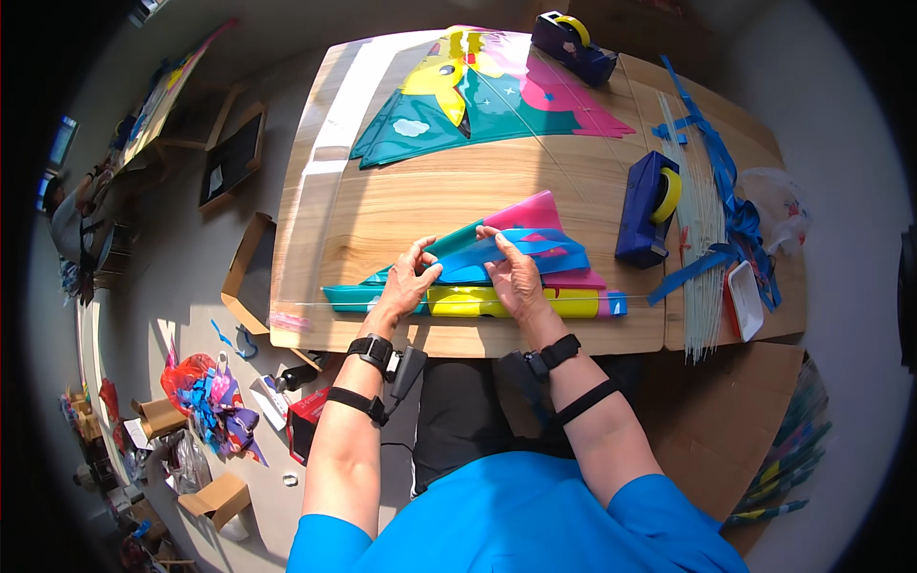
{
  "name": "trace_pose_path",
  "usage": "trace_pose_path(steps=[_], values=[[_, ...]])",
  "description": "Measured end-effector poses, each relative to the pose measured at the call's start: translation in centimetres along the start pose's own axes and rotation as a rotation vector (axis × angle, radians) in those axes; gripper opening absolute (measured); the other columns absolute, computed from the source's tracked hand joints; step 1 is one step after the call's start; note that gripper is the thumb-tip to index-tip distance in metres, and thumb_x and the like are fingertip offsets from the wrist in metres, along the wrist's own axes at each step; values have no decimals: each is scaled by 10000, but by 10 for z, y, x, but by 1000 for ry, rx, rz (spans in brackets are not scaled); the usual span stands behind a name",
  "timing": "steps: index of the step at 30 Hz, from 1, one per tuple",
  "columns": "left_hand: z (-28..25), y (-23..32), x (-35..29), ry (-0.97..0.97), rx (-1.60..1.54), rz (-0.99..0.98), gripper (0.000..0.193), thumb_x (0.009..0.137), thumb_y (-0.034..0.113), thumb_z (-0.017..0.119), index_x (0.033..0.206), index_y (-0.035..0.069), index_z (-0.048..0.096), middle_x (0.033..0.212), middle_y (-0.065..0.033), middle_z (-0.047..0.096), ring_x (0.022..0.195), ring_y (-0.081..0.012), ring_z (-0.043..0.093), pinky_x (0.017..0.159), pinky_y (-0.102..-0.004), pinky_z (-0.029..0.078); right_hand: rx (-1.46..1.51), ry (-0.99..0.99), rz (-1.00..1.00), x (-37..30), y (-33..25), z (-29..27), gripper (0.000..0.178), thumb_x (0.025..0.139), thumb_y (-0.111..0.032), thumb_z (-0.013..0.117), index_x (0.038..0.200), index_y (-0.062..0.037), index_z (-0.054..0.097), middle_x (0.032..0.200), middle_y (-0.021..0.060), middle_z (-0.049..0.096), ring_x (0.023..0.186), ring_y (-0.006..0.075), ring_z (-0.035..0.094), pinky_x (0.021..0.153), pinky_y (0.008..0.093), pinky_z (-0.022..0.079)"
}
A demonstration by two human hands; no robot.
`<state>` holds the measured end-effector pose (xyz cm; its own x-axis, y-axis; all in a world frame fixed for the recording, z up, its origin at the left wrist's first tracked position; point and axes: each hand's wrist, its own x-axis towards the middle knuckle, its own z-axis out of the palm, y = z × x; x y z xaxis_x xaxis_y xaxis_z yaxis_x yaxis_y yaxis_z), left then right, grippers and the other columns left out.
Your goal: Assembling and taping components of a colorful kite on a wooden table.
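Note:
In front of me, near the table's front edge, a folded kite (466, 302) of teal, yellow and pink plastic film lies flat, with a thin pale rod along it. A shiny blue strip (554, 250) bends in a loop above the folded film. My left hand (411, 279) is closed at the strip's left part, thumb and fingers together. My right hand (517, 278) grips the same strip farther right, its fingers partly curled; the palm hides some of the strip and film. Beyond both hands, a spread kite (478, 110) with a yellow cartoon figure lies on the table.
On the right stands a tape dispenser (642, 208); another tape dispenser (585, 55) is at the far edge. Thin pale rods (702, 258), blue ribbon (731, 181) and a white tray (745, 299) lie at the right. Cardboard boxes (250, 272) and coloured scraps (220, 406) cover the left floor.

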<state>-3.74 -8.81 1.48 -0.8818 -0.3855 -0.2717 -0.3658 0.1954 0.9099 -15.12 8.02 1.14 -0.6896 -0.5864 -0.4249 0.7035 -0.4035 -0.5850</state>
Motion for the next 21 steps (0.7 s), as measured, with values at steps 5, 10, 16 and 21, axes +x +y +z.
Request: trace_pose_path(steps=[5,10,16,21], values=[[3,-7,4,27,59,1,537,838,160,661,1343,77,499,901,-32,627,814,-143,592,791,-302,487,-180,254,-151,-2,-13,-29,137,851,-187,731,832,-64,674,860,2,657,759,96,598,670,250,520],[4,-7,2,51,149,2,538,825,169,668,1333,87,510,906,-38,634,846,-156,609,829,-323,487,-273,320,-272,-14,-37,-52,169,856,-189,731,839,-28,681,799,21,656,685,95,605,618,232,542],[3,-9,3,60,131,-3,538,819,158,668,1330,87,513,917,-49,634,855,-166,609,835,-326,490,-253,366,-300,-22,-70,-78,170,841,-150,740,960,-51,670,820,13,674,685,69,593,561,198,468],[3,-7,3,43,124,-4,543,818,149,670,1331,75,507,928,-56,630,857,-166,606,829,-325,492,-414,414,-184,-30,-82,-89,295,823,-79,723,1088,-50,596,981,59,666,716,109,581,623,239,470]])
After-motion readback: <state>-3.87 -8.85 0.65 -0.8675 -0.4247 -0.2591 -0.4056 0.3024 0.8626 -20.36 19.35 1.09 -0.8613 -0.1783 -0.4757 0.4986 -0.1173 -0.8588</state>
